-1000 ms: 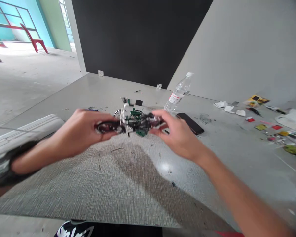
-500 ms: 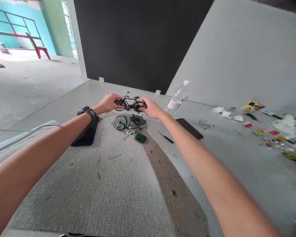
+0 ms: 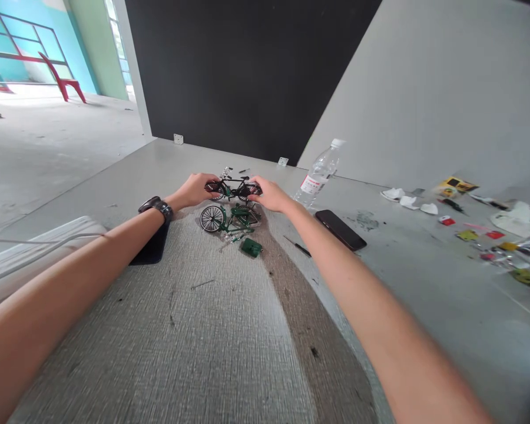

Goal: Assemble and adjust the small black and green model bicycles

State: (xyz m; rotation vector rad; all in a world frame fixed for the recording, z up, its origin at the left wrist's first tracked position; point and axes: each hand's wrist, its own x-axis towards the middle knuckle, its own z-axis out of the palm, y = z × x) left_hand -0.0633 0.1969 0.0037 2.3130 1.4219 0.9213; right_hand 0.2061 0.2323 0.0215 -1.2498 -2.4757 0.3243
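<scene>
A small black model bicycle stands upright, with its handlebar to the left. My left hand grips its front wheel between thumb and fingers. On the other end, my right hand pinches the rear wheel. Just in front of it a green model bicycle lies on its side. Beside that one's lower right rests a small dark green block-like piece. A thin screwdriver lies near my right forearm.
A clear plastic bottle and a black phone stand right of my right hand. Under my left wrist lies a dark flat device. Wrappers and small coloured parts are scattered far right. A black panel rises behind.
The black bicycle sits slightly lower in view, still between both hands. A thin dark object behind it now shows. The whole view has shifted a little.
</scene>
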